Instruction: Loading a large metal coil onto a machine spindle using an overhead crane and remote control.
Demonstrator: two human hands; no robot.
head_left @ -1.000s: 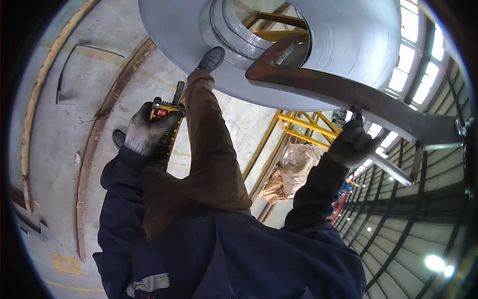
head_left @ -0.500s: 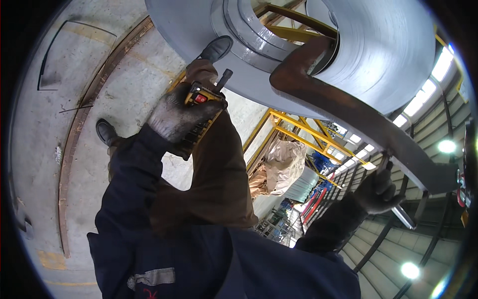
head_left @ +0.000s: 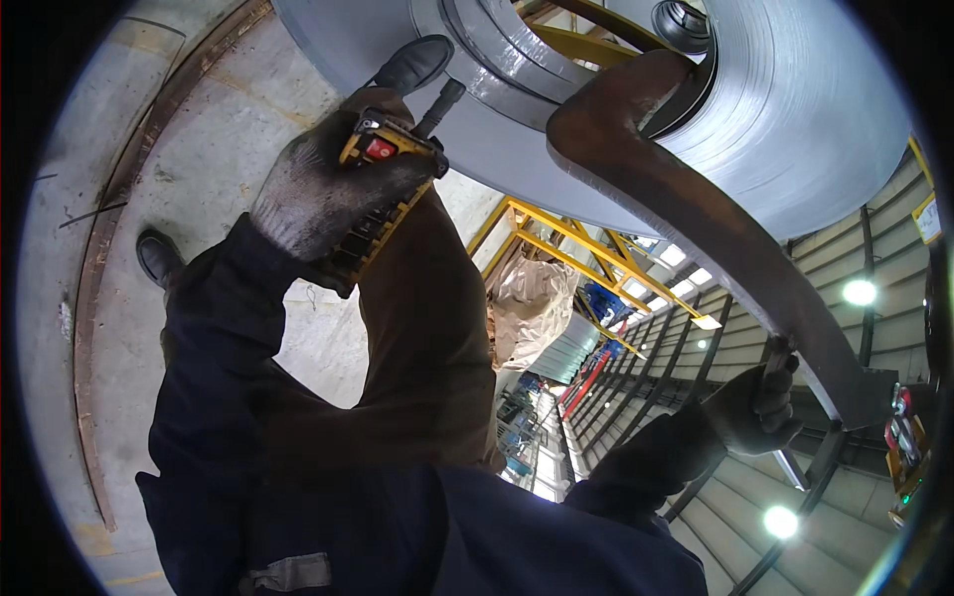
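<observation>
My left hand [head_left: 323, 194], in a grey work glove, grips a yellow remote control [head_left: 383, 184] with a red button and a short black antenna, held up close to the camera. My right hand [head_left: 755, 407], in a dark glove, holds a thin metal handle on the shank of a big rusty C-shaped lifting hook [head_left: 696, 219]. The hook's curved end reaches into the bore of a large steel coil [head_left: 795, 109]. My right boot [head_left: 409, 65] rests beside the coil's face.
A concrete floor [head_left: 109, 179] with a curved rail lies on the left, where my other boot [head_left: 159, 256] stands. Yellow steel frames [head_left: 556, 233], a wrapped bundle [head_left: 532, 303] and a long hall with ceiling lights sit behind the coil.
My left hand has lifted the remote up and closer to the camera. My right hand has slid down along the hook's shank toward the lower right.
</observation>
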